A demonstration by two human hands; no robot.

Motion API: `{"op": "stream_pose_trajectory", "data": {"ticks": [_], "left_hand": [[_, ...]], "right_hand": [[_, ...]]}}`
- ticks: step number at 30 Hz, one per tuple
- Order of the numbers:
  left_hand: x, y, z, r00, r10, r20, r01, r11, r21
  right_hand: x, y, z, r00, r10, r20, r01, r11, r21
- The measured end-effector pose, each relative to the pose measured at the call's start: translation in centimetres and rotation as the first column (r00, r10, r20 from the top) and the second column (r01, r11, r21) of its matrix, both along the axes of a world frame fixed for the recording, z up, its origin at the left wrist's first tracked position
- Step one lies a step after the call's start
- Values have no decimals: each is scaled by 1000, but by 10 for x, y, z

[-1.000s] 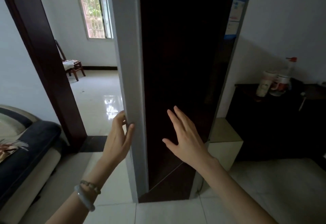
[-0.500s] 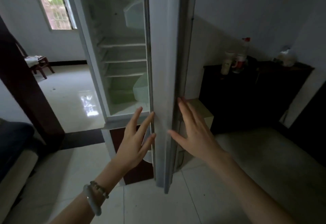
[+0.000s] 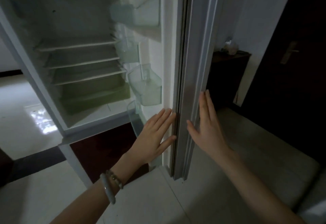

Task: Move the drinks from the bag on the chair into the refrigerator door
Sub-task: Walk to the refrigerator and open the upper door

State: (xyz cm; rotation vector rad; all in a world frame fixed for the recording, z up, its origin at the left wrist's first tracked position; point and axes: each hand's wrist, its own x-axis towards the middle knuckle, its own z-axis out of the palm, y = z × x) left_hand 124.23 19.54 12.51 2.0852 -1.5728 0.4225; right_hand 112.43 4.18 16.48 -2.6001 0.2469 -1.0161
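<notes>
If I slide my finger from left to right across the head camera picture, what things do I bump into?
White wire fridge shelves → clear plastic door bins → left hand → grey edge of the open fridge door → right hand → dark wooden cabinet → dark room door with a metal handle.

There is one view, from a camera on the person's head, looking forward and down. It is close to the edge of the open refrigerator door (image 3: 192, 82), with the tiled floor (image 3: 150, 202) below.
</notes>
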Motion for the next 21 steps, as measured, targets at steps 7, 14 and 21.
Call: {"op": "stream_pose_trajectory", "data": {"ticks": [7,14,21], "left_hand": [[30,-26,13,987,109,120,-85,978,-189],[75,-70,26,986,102,134,-84,988,-130],[107,-119,25,967,-6,255,35,994,-106]], "right_hand": [[-1,-44,9,976,-184,-120,185,983,-1],[11,-78,27,919,-354,-174,356,934,-18],[53,-60,33,938,-308,-162,251,920,-300]]}}
